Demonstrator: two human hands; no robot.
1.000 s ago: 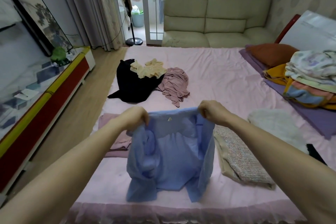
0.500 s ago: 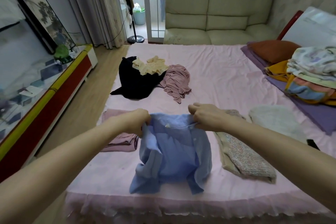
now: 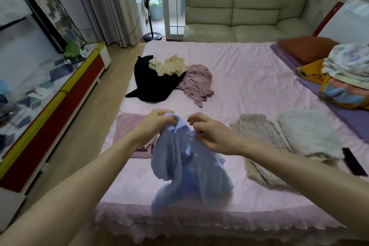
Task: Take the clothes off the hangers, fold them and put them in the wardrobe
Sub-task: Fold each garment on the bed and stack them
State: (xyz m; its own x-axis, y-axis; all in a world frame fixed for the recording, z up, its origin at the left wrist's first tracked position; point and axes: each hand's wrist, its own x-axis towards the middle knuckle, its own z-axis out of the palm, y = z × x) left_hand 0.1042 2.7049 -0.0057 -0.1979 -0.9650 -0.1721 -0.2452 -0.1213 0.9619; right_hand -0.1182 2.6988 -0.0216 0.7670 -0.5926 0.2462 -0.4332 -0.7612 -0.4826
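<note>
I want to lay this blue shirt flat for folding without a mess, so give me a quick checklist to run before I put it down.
1. Left hand grips the blue shirt at the top: ok.
2. Right hand grip on the shirt: ok, it pinches the fabric.
3. Shirt spread flat: not ok, it hangs bunched.
4. Hanger out of the shirt: cannot tell.
5. Bare pink bed sheet beyond the hands: ok.
6. Folded tweed garment apart from the shirt: ok.

Two bare forearms are showing above the pink bed (image 3: 249, 70), with no sleeves covering them up to the frame's edge. The left hand (image 3: 157, 124) and right hand (image 3: 211, 136) are wearing no gloves, rings or watch.
</note>
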